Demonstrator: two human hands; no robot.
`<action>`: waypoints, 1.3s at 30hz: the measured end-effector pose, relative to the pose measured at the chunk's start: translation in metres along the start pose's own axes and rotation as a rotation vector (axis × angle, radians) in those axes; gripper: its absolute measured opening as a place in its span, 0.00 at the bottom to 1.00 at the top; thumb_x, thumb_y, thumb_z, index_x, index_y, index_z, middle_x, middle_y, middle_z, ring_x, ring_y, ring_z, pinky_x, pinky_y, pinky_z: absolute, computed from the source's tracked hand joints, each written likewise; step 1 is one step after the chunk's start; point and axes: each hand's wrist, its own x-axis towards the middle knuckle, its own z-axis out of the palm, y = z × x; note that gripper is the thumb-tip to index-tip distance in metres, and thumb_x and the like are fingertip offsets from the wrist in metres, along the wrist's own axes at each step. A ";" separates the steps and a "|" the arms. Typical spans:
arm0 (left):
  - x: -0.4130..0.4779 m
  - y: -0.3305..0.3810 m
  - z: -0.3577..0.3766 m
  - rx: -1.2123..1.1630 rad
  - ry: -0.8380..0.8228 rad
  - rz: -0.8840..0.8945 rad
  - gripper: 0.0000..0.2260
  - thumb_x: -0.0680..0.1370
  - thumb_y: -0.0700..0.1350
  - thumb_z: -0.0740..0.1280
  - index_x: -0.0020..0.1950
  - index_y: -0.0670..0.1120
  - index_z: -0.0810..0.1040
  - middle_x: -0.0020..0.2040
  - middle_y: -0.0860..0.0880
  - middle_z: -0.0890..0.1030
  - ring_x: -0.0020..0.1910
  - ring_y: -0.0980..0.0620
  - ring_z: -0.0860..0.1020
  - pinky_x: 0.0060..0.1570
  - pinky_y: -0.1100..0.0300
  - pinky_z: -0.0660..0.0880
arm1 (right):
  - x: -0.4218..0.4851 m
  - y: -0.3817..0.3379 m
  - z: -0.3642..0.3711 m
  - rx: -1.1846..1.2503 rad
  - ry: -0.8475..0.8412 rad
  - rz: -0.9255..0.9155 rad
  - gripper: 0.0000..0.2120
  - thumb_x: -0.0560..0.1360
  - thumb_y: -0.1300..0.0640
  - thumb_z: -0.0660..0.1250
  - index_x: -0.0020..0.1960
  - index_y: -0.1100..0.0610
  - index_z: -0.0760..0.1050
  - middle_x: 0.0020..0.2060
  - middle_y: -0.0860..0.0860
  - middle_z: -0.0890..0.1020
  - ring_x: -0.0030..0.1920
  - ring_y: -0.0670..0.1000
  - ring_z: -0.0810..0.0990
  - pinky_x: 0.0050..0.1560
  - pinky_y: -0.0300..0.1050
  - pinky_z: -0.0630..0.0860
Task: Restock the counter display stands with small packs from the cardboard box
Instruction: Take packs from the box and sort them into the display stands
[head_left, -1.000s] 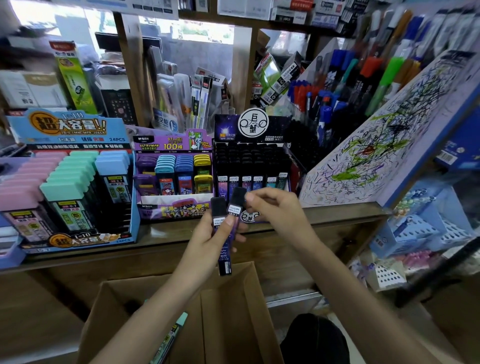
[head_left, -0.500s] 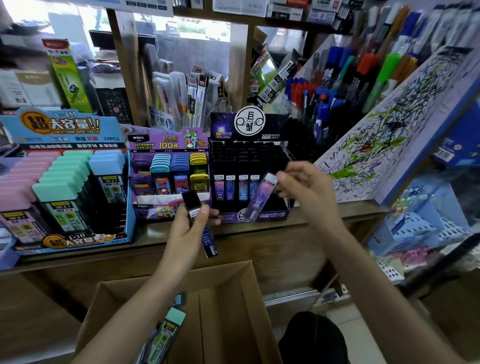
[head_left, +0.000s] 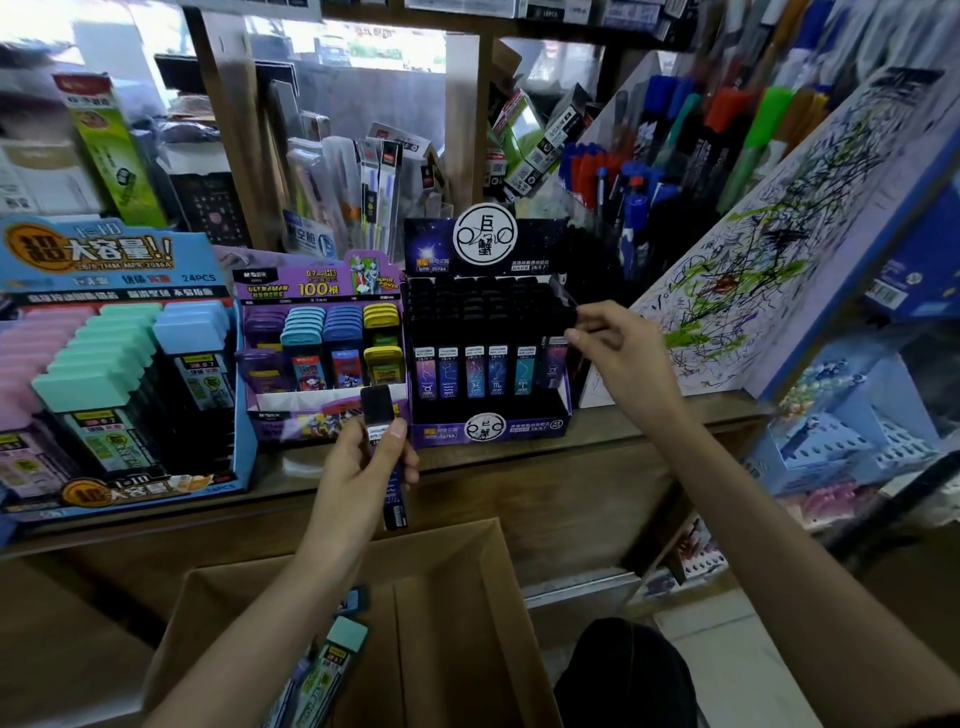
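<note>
My left hand (head_left: 363, 462) grips a slim black-capped pack (head_left: 378, 410) upright in front of the counter edge, above the open cardboard box (head_left: 447, 623). My right hand (head_left: 618, 348) pinches the black cap of a purple pack (head_left: 555, 358) standing in the rightmost front slot of the dark purple display stand (head_left: 488, 421). That stand's front row holds several packs with constellation labels. Loose packs with a mint cap (head_left: 345, 636) lie in the box's left side.
A purple stand (head_left: 317, 410) with coloured lead cases and a large blue stand (head_left: 124, 478) with pastel-capped packs sit left on the wooden counter (head_left: 519, 467). A scribbled test board (head_left: 779, 260) leans at the right. Pens fill the racks behind.
My right hand has carried the purple pack up and right, from near my left hand into the stand's rightmost front slot. My left hand keeps one pack and has risen slightly.
</note>
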 end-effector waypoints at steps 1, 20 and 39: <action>0.000 0.000 -0.001 0.004 -0.001 0.003 0.08 0.79 0.49 0.60 0.53 0.45 0.72 0.33 0.52 0.76 0.33 0.56 0.75 0.40 0.61 0.72 | 0.000 0.000 0.000 0.000 -0.001 -0.001 0.09 0.75 0.62 0.67 0.56 0.59 0.77 0.40 0.40 0.77 0.42 0.38 0.77 0.44 0.26 0.74; -0.002 -0.001 0.001 0.034 -0.035 0.032 0.09 0.78 0.49 0.60 0.54 0.45 0.73 0.33 0.52 0.78 0.34 0.57 0.77 0.37 0.68 0.74 | 0.001 0.003 0.018 -0.101 0.020 0.238 0.11 0.76 0.59 0.67 0.56 0.63 0.77 0.45 0.53 0.80 0.49 0.53 0.80 0.53 0.48 0.78; -0.003 0.028 -0.011 0.162 -0.202 0.245 0.06 0.76 0.53 0.60 0.51 0.55 0.71 0.38 0.57 0.78 0.38 0.59 0.77 0.40 0.66 0.73 | -0.051 -0.105 0.074 0.454 -0.293 0.121 0.02 0.74 0.60 0.69 0.46 0.56 0.79 0.39 0.49 0.81 0.41 0.42 0.80 0.44 0.35 0.77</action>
